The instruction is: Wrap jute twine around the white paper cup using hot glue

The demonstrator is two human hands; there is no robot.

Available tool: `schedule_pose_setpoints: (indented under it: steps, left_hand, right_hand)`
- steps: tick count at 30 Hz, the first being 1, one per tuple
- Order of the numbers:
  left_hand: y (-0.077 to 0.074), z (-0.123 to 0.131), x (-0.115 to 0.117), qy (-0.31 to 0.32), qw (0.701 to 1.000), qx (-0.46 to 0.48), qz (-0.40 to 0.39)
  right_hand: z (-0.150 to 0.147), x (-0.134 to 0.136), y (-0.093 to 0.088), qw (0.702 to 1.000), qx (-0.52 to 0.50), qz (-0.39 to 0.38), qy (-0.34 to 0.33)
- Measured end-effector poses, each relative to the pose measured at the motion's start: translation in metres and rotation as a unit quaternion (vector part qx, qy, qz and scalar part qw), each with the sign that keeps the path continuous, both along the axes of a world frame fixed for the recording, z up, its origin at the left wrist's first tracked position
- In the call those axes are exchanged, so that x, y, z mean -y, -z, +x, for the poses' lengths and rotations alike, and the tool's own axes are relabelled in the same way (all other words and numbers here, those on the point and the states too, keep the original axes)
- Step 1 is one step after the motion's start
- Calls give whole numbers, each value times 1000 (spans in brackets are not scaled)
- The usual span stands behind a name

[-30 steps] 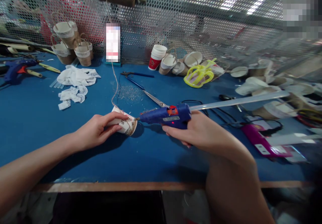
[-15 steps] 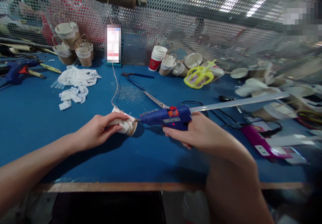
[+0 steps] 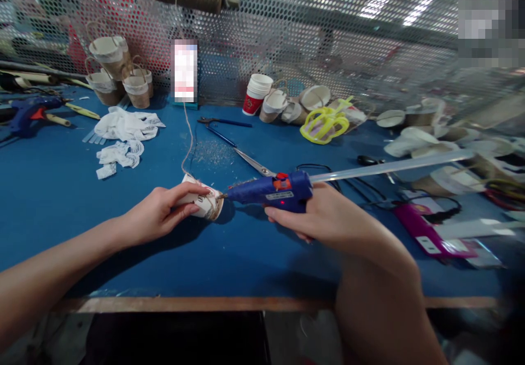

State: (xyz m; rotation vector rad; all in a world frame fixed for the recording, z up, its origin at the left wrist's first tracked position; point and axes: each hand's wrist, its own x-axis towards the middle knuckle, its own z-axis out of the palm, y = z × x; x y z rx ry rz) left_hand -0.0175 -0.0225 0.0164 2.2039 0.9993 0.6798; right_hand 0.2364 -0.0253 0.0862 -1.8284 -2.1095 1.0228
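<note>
On the blue tabletop (image 3: 262,269), a small white printed paper cup (image 3: 205,209) lies tipped on its side, its end wrapped with coarse brown twine (image 3: 215,211) pointing right. The bare left hand (image 3: 164,210) pinches the cup between thumb and fingers from its left. The bare right hand (image 3: 322,212), to the cup's right, is wrapped round the handle of a blue plastic glue gun (image 3: 256,192); whether the trigger is pressed cannot be made out. The gun's metal nozzle (image 3: 223,195) meets, or all but meets, the twine at the cup's end.

From here, a slip of the nozzle toward the left fingers, which sit just beside it, could burn them. Too hard a squeeze might dent the thin cup, and too much glue could run past the twine. The loose tan strand (image 3: 190,135) rising behind the cup may drag the winding askew if tugged. The long clear glue stick (image 3: 389,166), jutting well to the cup's right, could catch on clutter and jerk the tip aside.
</note>
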Motion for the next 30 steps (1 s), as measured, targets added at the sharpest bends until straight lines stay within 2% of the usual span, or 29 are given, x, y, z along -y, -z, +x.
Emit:
schedule_pose_setpoints:
  steps: [12, 19, 30]
  left_hand:
    - [-1, 0, 1, 0, 1000, -17, 0]
    - [0, 0, 1, 10, 1000, -17, 7]
    - [0, -1, 0, 9, 1000, -18, 13]
  right_hand:
    - [2, 1, 0, 1000, -1, -4, 6]
    - [0, -5, 2, 1000, -23, 7, -18]
    - [5, -5, 2, 1000, -4, -4, -20]
